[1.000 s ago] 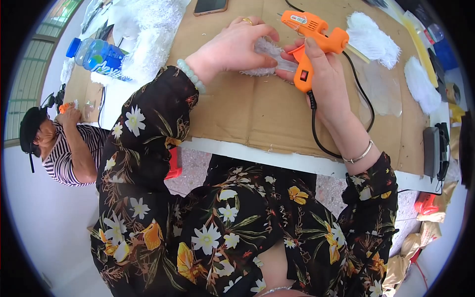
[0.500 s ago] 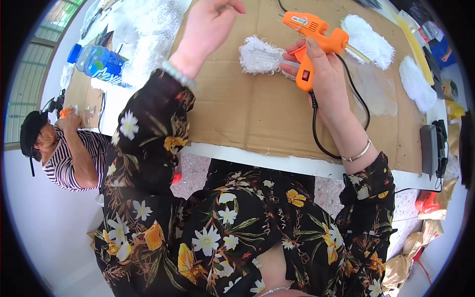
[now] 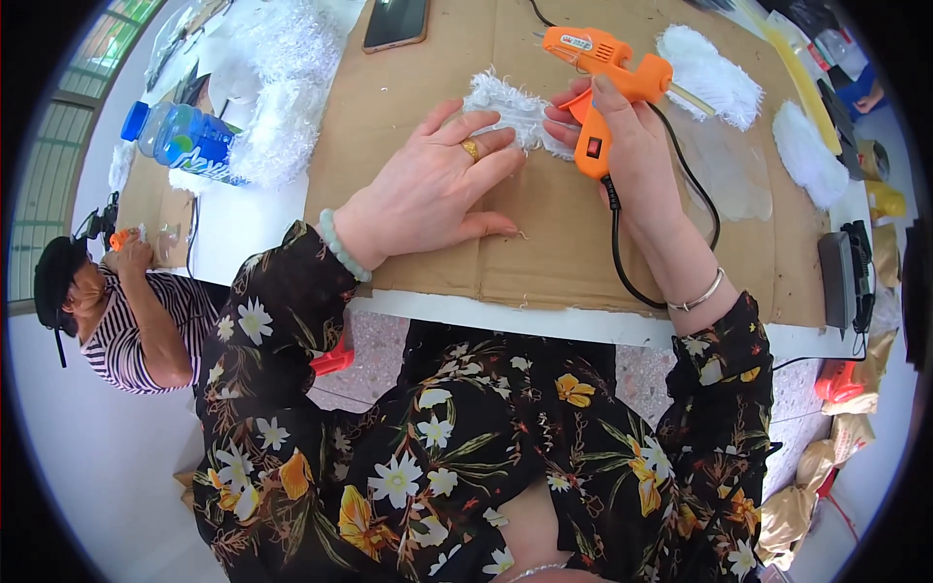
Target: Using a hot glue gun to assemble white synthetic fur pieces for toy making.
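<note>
An orange hot glue gun (image 3: 595,136) is gripped by my right hand (image 3: 637,146), its nozzle pointing up and left and a glue stick jutting from its back. My left hand (image 3: 442,180), with a gold ring, lies palm down over the cardboard, fingers stretched and spread. Its fingertips reach the near left edge of a small fluffy white fabric piece (image 3: 515,109); whether they touch it I cannot tell. The gun's handle and my right fingers hide that piece's right end.
Brown cardboard (image 3: 437,277) covers the table. Two more fluffy white pieces (image 3: 709,78) lie at right, beside a clear sheet (image 3: 734,175). A phone (image 3: 397,23) is at the far edge. A water bottle (image 3: 185,141) and white fluff stand left. The gun's black cord (image 3: 622,257) loops near my wrist. A co-worker (image 3: 136,311) sits left.
My left hand has come down and toward me from the far edge to the white fabric piece, uncovering the phone. My right hand keeps the glue gun in nearly the same place.
</note>
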Demonstrator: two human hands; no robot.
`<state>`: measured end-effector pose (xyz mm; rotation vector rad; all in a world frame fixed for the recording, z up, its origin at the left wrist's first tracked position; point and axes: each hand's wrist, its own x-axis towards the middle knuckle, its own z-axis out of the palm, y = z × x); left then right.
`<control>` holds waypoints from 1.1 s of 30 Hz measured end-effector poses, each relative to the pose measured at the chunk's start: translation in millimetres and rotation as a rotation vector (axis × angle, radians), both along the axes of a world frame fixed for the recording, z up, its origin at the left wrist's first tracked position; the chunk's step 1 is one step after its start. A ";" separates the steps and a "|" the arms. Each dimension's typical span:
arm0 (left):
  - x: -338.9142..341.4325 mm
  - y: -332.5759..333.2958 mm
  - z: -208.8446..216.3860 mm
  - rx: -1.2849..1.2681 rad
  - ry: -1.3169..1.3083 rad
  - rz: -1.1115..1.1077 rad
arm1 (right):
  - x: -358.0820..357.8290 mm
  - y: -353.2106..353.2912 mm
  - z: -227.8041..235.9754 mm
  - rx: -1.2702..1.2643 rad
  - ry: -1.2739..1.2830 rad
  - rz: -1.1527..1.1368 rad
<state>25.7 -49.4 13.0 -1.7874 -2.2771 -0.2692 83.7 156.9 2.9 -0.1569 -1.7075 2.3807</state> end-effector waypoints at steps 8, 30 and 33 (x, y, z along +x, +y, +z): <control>-9.3 2.5 3.5 0.018 0.012 0.072 | -7.0 13.3 -2.7 0.010 0.036 -0.096; -4.4 0.7 -6.3 0.169 -0.154 0.046 | -11.2 23.1 -7.0 -0.029 -0.066 -0.090; -15.7 1.8 -9.9 0.205 -0.355 0.115 | -9.8 28.4 5.7 -0.062 -0.036 -0.137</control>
